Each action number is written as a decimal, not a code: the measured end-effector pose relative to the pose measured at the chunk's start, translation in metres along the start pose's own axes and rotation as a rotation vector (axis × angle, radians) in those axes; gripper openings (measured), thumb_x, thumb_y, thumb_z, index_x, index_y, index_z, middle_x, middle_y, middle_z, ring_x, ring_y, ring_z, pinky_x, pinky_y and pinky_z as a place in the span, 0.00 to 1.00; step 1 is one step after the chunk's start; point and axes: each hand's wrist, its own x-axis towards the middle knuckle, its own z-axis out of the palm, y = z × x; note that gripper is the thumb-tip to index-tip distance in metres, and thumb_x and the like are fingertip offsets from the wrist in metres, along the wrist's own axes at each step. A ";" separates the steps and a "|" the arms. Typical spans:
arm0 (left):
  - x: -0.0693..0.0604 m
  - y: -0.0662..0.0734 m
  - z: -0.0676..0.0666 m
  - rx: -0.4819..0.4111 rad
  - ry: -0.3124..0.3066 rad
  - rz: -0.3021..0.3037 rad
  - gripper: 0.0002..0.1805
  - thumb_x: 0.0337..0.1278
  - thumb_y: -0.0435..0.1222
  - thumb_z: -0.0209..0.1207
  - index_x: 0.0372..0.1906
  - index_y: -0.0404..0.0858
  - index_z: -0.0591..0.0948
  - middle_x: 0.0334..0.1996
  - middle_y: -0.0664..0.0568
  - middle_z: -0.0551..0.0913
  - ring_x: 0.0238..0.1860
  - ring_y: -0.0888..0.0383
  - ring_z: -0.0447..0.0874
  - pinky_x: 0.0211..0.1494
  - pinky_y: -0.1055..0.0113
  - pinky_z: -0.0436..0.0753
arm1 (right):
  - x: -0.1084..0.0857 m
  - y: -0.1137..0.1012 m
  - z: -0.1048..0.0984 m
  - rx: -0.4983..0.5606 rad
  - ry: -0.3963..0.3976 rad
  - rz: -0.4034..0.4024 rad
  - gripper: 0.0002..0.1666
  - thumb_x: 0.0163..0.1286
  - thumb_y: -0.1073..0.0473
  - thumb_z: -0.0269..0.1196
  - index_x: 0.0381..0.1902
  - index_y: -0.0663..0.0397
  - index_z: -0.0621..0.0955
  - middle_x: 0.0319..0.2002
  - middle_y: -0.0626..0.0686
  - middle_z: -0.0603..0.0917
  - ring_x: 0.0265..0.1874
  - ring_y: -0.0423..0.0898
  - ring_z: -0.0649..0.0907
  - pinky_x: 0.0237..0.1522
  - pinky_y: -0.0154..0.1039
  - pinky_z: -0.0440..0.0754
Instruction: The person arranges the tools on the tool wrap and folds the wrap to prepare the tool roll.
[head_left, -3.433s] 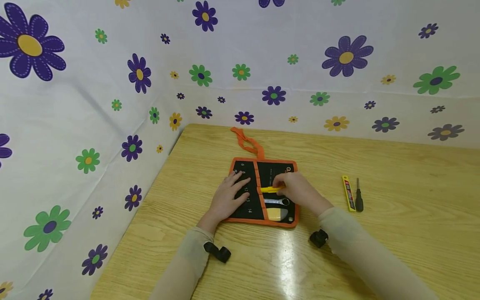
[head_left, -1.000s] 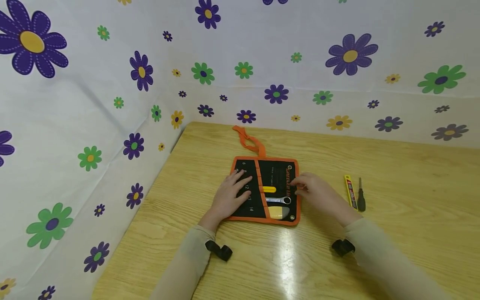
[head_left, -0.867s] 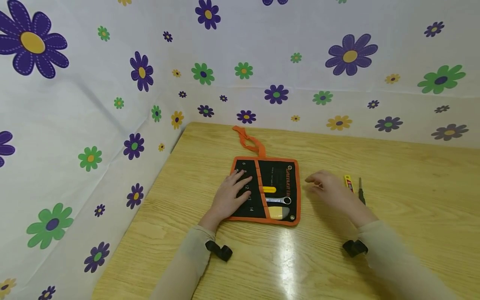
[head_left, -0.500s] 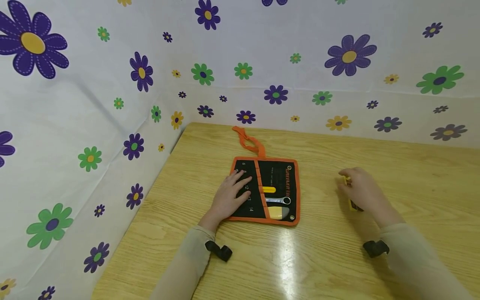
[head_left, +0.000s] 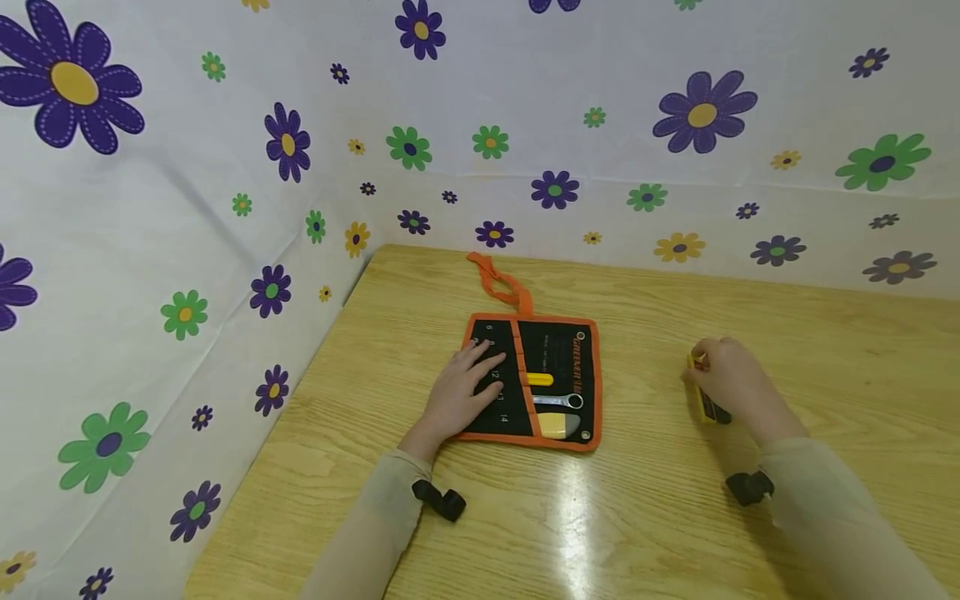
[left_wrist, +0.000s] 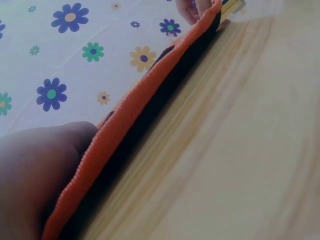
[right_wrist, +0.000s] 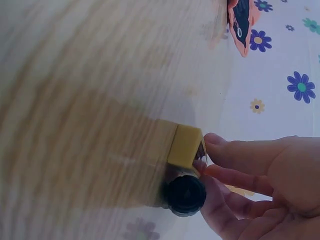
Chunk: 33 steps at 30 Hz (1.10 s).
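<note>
A black tool pouch with orange trim lies flat on the table. My left hand rests on its numbered pockets with fingers spread. The pouch holds a yellow-handled tool, a wrench and a pale yellow handle with a grey end. To the right, my right hand pinches the far part of a narrow yellow box with thumb and fingers. Beside that box lies a screwdriver, its black handle end showing in the right wrist view and its shaft hidden under the hand.
An orange tie strap trails from the pouch's far edge. The wooden table meets flower-print cloth at the back and left. Each wrist carries a small black camera mount.
My right hand has let go of the yellow-handled tool, now deeper in its pocket, and moved right to the narrow yellow box. The left hand has stayed on the pouch.
</note>
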 end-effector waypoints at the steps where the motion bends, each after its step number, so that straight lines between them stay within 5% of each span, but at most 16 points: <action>1: 0.000 0.000 0.000 0.000 0.002 0.002 0.27 0.68 0.48 0.52 0.69 0.46 0.69 0.72 0.47 0.59 0.74 0.50 0.46 0.73 0.51 0.48 | 0.000 0.000 0.000 0.002 -0.006 0.004 0.22 0.61 0.64 0.66 0.42 0.83 0.75 0.31 0.70 0.78 0.31 0.61 0.79 0.32 0.53 0.79; 8: 0.000 -0.002 0.001 -0.001 0.008 0.004 0.27 0.68 0.48 0.52 0.69 0.45 0.69 0.72 0.46 0.59 0.74 0.50 0.47 0.73 0.52 0.48 | 0.001 -0.010 0.002 0.067 -0.082 0.024 0.25 0.62 0.61 0.66 0.46 0.80 0.74 0.36 0.72 0.81 0.34 0.63 0.82 0.34 0.54 0.80; 13: 0.000 -0.002 0.001 -0.001 0.035 0.027 0.27 0.68 0.47 0.53 0.68 0.43 0.70 0.71 0.44 0.61 0.73 0.48 0.49 0.73 0.51 0.49 | 0.004 -0.021 0.008 0.080 -0.084 -0.001 0.23 0.63 0.61 0.65 0.46 0.77 0.74 0.36 0.70 0.82 0.33 0.61 0.82 0.35 0.54 0.80; 24: 0.000 0.001 -0.001 0.001 -0.011 -0.011 0.27 0.69 0.48 0.52 0.69 0.46 0.69 0.72 0.47 0.58 0.74 0.50 0.46 0.73 0.53 0.47 | 0.005 -0.044 0.015 0.181 -0.068 -0.073 0.20 0.61 0.65 0.63 0.49 0.72 0.76 0.34 0.60 0.82 0.34 0.56 0.82 0.31 0.47 0.81; 33: 0.001 0.001 -0.001 0.006 -0.009 -0.012 0.27 0.68 0.48 0.52 0.69 0.47 0.69 0.72 0.48 0.58 0.74 0.51 0.46 0.73 0.53 0.46 | 0.001 -0.061 0.007 0.426 -0.091 -0.013 0.24 0.67 0.55 0.62 0.56 0.66 0.76 0.43 0.58 0.80 0.50 0.62 0.79 0.41 0.50 0.80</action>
